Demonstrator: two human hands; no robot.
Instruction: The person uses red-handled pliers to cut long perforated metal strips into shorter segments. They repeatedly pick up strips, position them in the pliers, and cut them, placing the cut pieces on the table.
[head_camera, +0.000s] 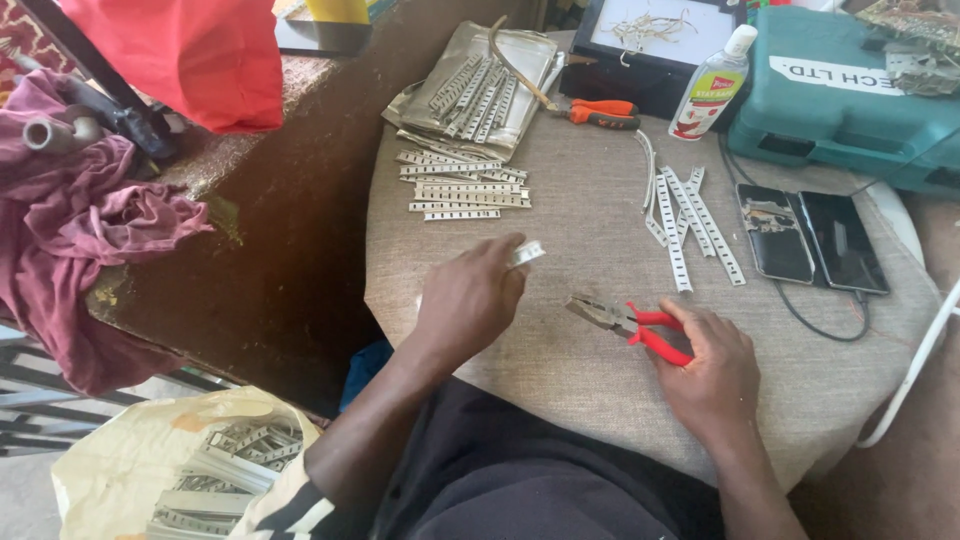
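Two hands: our left hand (470, 300) pinches a strip (526, 253) (pointing up-right); our right hand (712, 372) grips pliers (625, 320), jaws aimed left toward it.

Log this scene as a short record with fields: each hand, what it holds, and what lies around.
left hand: pinches a small metal strip piece
right hand: grips red-handled pliers
surface: cloth-covered table
ahead: stacked perforated strips, loose strips
right: two phones, teal case
also: sanitizer bottle, orange-handled pliers
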